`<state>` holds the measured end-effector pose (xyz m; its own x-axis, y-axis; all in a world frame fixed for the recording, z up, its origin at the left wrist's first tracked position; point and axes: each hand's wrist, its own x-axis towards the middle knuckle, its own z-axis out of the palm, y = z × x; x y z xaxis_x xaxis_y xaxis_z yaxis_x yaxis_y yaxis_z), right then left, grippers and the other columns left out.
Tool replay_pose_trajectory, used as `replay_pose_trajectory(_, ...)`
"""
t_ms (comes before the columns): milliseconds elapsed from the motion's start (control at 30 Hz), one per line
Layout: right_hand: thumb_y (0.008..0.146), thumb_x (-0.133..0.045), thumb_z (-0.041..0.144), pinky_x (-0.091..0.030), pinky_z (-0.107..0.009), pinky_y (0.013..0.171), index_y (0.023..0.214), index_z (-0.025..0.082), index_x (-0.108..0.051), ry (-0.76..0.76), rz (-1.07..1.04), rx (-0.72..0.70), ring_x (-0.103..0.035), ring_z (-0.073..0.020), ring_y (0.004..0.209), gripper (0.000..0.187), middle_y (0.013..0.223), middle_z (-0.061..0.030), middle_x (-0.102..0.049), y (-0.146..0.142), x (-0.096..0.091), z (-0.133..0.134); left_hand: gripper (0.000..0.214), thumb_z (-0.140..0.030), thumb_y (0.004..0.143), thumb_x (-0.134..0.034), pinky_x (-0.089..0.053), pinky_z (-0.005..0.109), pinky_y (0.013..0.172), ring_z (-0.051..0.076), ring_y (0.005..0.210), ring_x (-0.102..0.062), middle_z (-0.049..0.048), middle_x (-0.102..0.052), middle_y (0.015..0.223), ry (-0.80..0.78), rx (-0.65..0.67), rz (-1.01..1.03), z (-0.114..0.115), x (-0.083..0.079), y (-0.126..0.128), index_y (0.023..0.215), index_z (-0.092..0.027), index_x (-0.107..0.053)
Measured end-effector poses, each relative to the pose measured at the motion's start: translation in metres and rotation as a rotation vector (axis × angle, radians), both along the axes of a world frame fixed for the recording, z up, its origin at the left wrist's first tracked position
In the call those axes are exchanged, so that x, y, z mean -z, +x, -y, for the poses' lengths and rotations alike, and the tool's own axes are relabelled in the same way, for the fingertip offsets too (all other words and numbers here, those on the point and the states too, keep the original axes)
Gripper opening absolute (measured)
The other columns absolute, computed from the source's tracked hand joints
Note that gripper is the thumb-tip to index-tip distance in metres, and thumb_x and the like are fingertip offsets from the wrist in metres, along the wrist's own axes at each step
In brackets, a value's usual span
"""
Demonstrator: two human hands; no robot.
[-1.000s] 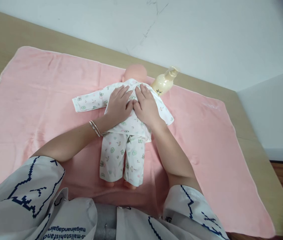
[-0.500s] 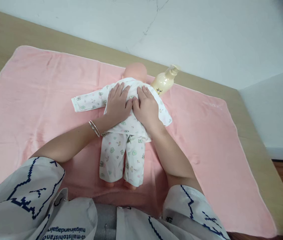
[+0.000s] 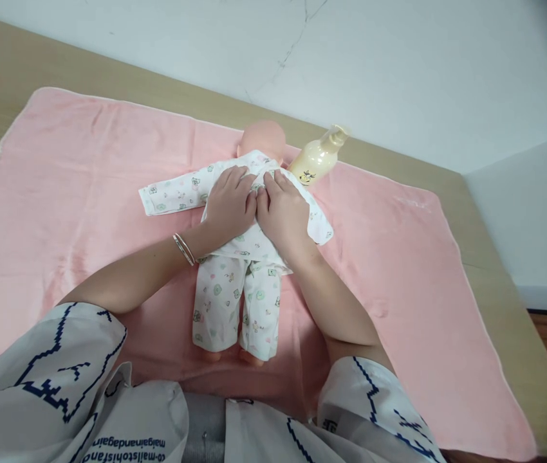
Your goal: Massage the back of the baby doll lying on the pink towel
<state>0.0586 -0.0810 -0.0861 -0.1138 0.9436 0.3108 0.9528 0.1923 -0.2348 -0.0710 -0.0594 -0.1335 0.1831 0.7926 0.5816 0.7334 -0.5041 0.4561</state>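
Observation:
A bald baby doll (image 3: 259,247) in a white printed shirt and trousers (image 3: 216,302) lies stretched out, head away from me, its face out of sight. My left hand (image 3: 229,204) rests on the left half of its upper torso, open, fingers slightly bent over the shirt. On the right half lies my right hand (image 3: 284,209), also open with bent fingers. The two thumbs almost meet at the middle. Between the fingertips the shirt is lightly wrinkled. One doll sleeve (image 3: 174,191) extends left; the other slants down to the right.
Under the doll is a pink blanket (image 3: 384,276) spread over a wooden table (image 3: 490,263). A cream-coloured pump bottle (image 3: 316,157) lies tilted beside the doll's head. Behind the table rises a white wall (image 3: 181,45) with a crack.
The fingers of both hands have bent and drawn back slightly toward me, wrinkling the shirt near the collar. Doll and bottle lie almost the same as before.

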Motion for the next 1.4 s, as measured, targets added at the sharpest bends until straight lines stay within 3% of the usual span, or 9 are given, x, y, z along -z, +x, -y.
replay_pose_trajectory(167,0.099,-0.038,0.028,-0.045,-0.053,0.116,0.141,0.012,-0.058,-0.01,-0.026,0.012,-0.049,-0.0327,0.144,0.049,0.151,-0.0167,-0.056,0.002,0.0,-0.002,0.049,-0.036,0.101,-0.04,-0.029,0.054,0.125,0.035,0.149,-0.036,0.022,-0.046,0.154,-0.091,-0.034,0.004,-0.003,0.003,0.001,0.141,-0.008,-0.05)
replay_pose_trajectory(333,0.099,-0.037,0.027,-0.027,-0.053,0.127,0.153,0.006,-0.042,-0.098,-0.015,-0.097,-0.031,-0.0311,0.154,0.058,0.162,-0.0197,-0.039,0.013,0.005,-0.017,0.049,-0.041,0.103,-0.04,-0.027,0.055,0.126,0.034,0.15,-0.035,0.0188,-0.046,0.155,-0.086,-0.018,0.034,-0.009,0.012,0.0,0.142,-0.013,-0.05)
replay_pose_trajectory(433,0.099,-0.035,0.027,-0.022,-0.055,0.128,0.155,0.006,-0.037,-0.12,0.023,-0.158,-0.026,-0.0324,0.156,0.06,0.165,-0.0203,-0.033,0.019,0.006,-0.022,0.046,-0.042,0.103,-0.04,-0.03,0.054,0.125,0.032,0.149,-0.037,0.0171,-0.049,0.153,-0.047,0.001,0.047,-0.01,0.015,-0.001,0.139,-0.015,-0.053)
replay_pose_trajectory(600,0.1,-0.033,0.027,-0.032,-0.058,0.123,0.152,0.006,-0.041,-0.081,0.08,-0.188,-0.031,-0.0345,0.154,0.057,0.163,-0.0201,-0.037,0.017,0.002,-0.015,0.032,-0.03,0.102,-0.043,-0.038,0.05,0.122,0.028,0.142,-0.048,0.0139,-0.059,0.143,0.041,0.06,0.023,-0.008,0.012,-0.003,0.124,-0.016,-0.061)
replay_pose_trajectory(767,0.101,-0.032,0.025,-0.041,-0.055,0.119,0.149,-0.002,-0.045,-0.068,0.147,-0.114,-0.04,-0.0388,0.149,0.056,0.157,-0.0269,-0.044,0.003,-0.002,0.003,0.026,-0.024,0.098,-0.046,-0.043,0.048,0.118,0.027,0.133,-0.055,0.0128,-0.066,0.132,0.073,0.048,0.034,-0.005,0.01,-0.004,0.113,-0.015,-0.065)
replay_pose_trajectory(933,0.102,-0.032,0.028,-0.036,-0.055,0.122,0.152,0.003,-0.042,-0.12,0.098,-0.094,-0.035,-0.0367,0.152,0.057,0.16,-0.0231,-0.04,0.005,-0.003,-0.001,0.032,-0.029,0.1,-0.044,-0.038,0.049,0.121,0.028,0.14,-0.05,0.0126,-0.06,0.142,-0.009,0.039,0.051,-0.006,0.01,-0.002,0.124,-0.017,-0.061)
replay_pose_trajectory(1100,0.101,-0.035,0.033,-0.022,-0.057,0.128,0.156,0.01,-0.036,-0.14,0.001,-0.19,-0.023,-0.032,0.157,0.06,0.167,-0.0178,-0.029,0.023,0.004,-0.023,0.047,-0.034,0.101,-0.04,-0.027,0.056,0.126,0.033,0.152,-0.034,0.0162,-0.045,0.158,-0.069,0.03,-0.004,-0.009,0.008,0.0,0.141,-0.014,-0.052)
replay_pose_trajectory(1233,0.099,-0.034,0.031,-0.025,-0.06,0.126,0.153,0.012,-0.04,-0.103,-0.017,-0.192,-0.025,-0.0312,0.157,0.057,0.166,-0.0158,-0.032,0.021,0.007,-0.022,0.042,-0.03,0.1,-0.037,-0.03,0.054,0.125,0.029,0.148,-0.04,0.0118,-0.053,0.152,-0.007,0.1,-0.033,-0.01,0.006,-0.002,0.135,-0.018,-0.057)
replay_pose_trajectory(1400,0.101,-0.03,0.026,-0.034,-0.057,0.123,0.147,0.003,-0.048,-0.066,0.003,-0.065,-0.036,-0.0348,0.152,0.054,0.159,-0.0226,-0.042,-0.001,0.002,0.003,0.037,-0.024,0.098,-0.038,-0.039,0.049,0.119,0.027,0.136,-0.053,0.0099,-0.066,0.136,0.031,0.108,-0.032,-0.004,0.002,-0.004,0.122,-0.018,-0.066)
